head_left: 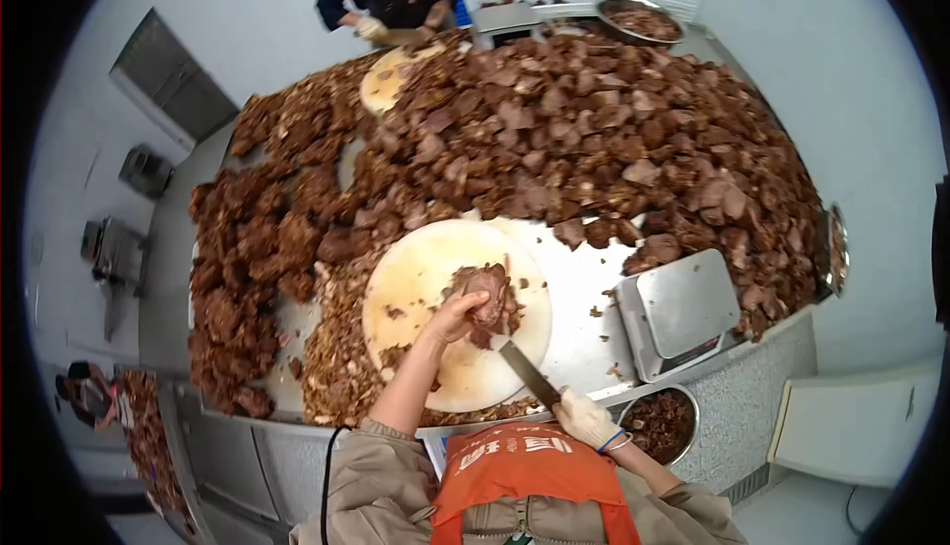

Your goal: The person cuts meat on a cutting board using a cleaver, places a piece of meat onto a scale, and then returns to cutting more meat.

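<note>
Head view: left hand [457, 315] clasps a brown, ragged meat chunk [492, 293]; gloved right hand [587, 418] grips knife [527, 373].

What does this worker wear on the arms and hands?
The right hand wears a white glove and a blue wristband; the left hand is ungloved. Both sleeves are tan, the left pushed up. A black cable runs beside the left one.

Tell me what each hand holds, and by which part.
The left hand grips a chunk of meat at its near-left side on the round board; the gloved right hand holds a knife by its handle.
</note>
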Motion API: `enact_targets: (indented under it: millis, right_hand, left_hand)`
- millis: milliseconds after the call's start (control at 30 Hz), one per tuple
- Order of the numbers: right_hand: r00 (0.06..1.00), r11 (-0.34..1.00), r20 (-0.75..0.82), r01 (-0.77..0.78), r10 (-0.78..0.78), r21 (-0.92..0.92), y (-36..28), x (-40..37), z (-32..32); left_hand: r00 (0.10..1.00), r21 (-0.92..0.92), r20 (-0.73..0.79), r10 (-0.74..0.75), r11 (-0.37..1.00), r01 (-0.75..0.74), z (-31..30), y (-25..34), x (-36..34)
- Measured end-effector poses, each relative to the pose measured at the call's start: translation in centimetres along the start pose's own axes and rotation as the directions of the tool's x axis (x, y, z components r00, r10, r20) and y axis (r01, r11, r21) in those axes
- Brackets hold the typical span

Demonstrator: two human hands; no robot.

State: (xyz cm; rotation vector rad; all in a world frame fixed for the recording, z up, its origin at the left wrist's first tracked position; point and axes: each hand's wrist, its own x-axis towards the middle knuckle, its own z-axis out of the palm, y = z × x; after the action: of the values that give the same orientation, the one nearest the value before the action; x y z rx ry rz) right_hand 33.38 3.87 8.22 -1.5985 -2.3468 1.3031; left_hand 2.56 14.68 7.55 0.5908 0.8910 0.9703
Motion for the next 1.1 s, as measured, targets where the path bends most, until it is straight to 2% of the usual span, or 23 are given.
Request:
enact_targets:
  millis: [33,67,100,133,167,233,300,333,400,433,467,500,533,600,633,667,767,800,867,1100]
  right_hand:
    - [0.996,0.994,-0.019,0.094,-0.093,0.065,1.0,-0.1,0.6]
    - [0.993,0.993,0.015,0.116,-0.116,0.005,2.7,0.4,1.9]
    - [1.0,0.998,0.009,0.028,-0.027,-0.06,1.7,0.3,1.2]
    - [0.988,0.985,0.025,0.154,-0.153,-0.082,2.3,0.5,1.1]
    - [0.955,0.953,-0.085,0.272,-0.284,-0.135,4.6,1.2,3.1]
    - [0.949,0.964,-0.166,0.261,-0.267,-0.057,4.3,1.0,2.9]
    - [0.988,0.992,-0.098,0.12,-0.115,0.039,1.2,-0.4,-1.1]
    - [0.997,0.997,-0.027,0.073,-0.073,0.009,2.1,0.1,-0.2]
    - [0.989,0.996,-0.121,0.09,-0.09,-0.001,2.9,0.0,0.4]
    - [0.973,0.988,-0.175,0.149,-0.153,-0.036,4.7,0.7,2.7]
    - [0.969,0.987,-0.191,0.157,-0.158,-0.024,4.5,0.6,2.4]
    - [0.965,0.987,-0.207,0.162,-0.16,-0.01,4.0,0.3,1.7]
    - [0.962,0.981,-0.199,0.192,-0.188,-0.001,4.6,0.8,2.6]
    - [0.918,0.949,-0.262,0.314,-0.296,0.028,6.2,2.2,5.6]
    - [0.966,0.969,-0.071,0.248,-0.247,0.001,4.4,1.3,2.4]
    - [0.966,0.968,-0.069,0.25,-0.249,0.003,4.3,1.5,2.7]
    - [0.831,0.873,-0.28,0.484,-0.48,-0.059,4.9,2.4,3.9]
    - [0.828,0.869,-0.274,0.49,-0.489,-0.068,4.6,2.5,3.3]
    - [0.922,0.924,-0.063,0.381,-0.383,-0.045,3.2,2.3,1.5]
    - [0.943,0.943,0.051,0.331,-0.329,-0.031,3.0,1.7,0.1]
  left_hand:
    - [0.999,-0.126,0.043,-0.028,0.992,0.033,4.9,0.0,2.4]
    - [0.992,-0.015,0.099,-0.079,0.997,0.081,8.2,-0.8,5.4]
    - [0.986,0.39,0.053,0.161,0.905,-0.169,13.8,-1.0,7.2]
    - [0.915,0.688,0.298,0.273,0.603,-0.404,15.9,-3.5,11.0]
    - [0.821,0.908,0.418,0.39,-0.161,-0.386,20.8,-3.4,10.5]
    - [0.758,0.828,0.525,0.386,-0.439,-0.35,24.9,-8.2,14.1]
    - [0.711,0.75,0.619,0.334,-0.52,-0.408,27.5,-10.0,15.1]
    - [0.762,0.724,0.61,0.216,-0.541,-0.427,28.3,-10.0,14.7]
    - [0.771,0.693,0.625,0.126,-0.545,-0.472,29.0,-9.2,13.2]
    - [0.764,0.697,0.631,0.134,-0.53,-0.483,28.6,-8.4,13.1]
    - [0.771,0.713,0.612,0.178,-0.545,-0.44,27.7,-7.1,13.3]
    - [0.804,0.767,0.558,0.203,-0.497,-0.407,26.2,-5.4,13.7]
    - [0.903,0.844,0.397,0.165,-0.453,-0.288,26.4,-2.0,12.9]
    - [0.916,0.933,0.211,0.341,-0.351,-0.084,22.8,0.8,13.2]
    - [0.883,0.94,0.223,0.414,-0.332,-0.082,20.5,1.9,13.0]
    - [0.858,0.93,0.247,0.451,-0.359,-0.078,19.0,3.1,12.3]
    - [0.758,0.917,0.339,0.557,-0.376,-0.133,15.3,4.0,10.8]
    - [0.763,0.919,0.332,0.555,-0.373,-0.128,15.0,4.0,10.3]
    - [0.757,0.925,0.328,0.565,-0.355,-0.136,15.1,3.8,9.9]
    - [0.768,0.921,0.382,0.514,-0.275,-0.275,19.6,0.9,10.9]
